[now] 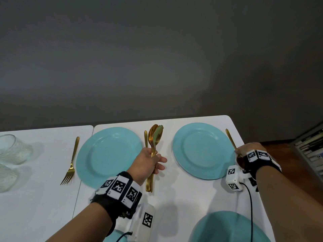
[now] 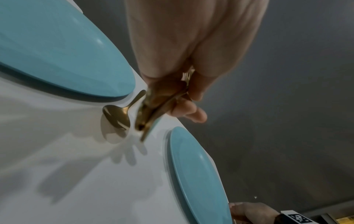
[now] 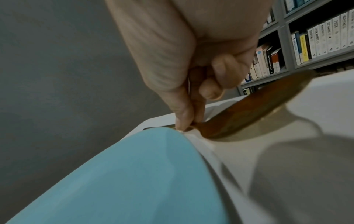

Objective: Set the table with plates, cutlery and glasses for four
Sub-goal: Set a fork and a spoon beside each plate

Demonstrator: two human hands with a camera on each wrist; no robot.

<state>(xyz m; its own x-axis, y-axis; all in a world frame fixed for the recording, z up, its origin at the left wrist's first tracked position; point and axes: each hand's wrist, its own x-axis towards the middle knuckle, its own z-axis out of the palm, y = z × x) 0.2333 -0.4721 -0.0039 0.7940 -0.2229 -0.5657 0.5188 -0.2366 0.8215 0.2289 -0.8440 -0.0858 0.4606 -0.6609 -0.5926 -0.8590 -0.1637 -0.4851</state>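
My left hand point(image 1: 152, 163) grips a bunch of gold spoons point(image 1: 154, 137) upright between the two far blue plates, the left plate point(image 1: 108, 154) and the right plate point(image 1: 202, 151). One gold spoon point(image 2: 116, 116) lies on the white table just left of the bunch, beside the left plate point(image 2: 57, 53). My right hand point(image 1: 242, 154) pinches the neck of another gold spoon point(image 1: 230, 138) low at the right plate's right rim, with the handle pointing away. The right wrist view shows thumb and finger point(image 3: 184, 118) on that spoon point(image 3: 249, 113) beside the plate point(image 3: 134, 174).
A gold fork point(image 1: 71, 163) lies left of the left plate. Clear glasses point(image 1: 14, 149) stand at the far left. Two more blue plates point(image 1: 227, 227) sit at the near edge, partly under my arms. The table edge point(image 1: 237, 130) and a bookshelf point(image 3: 306, 37) are close on the right.
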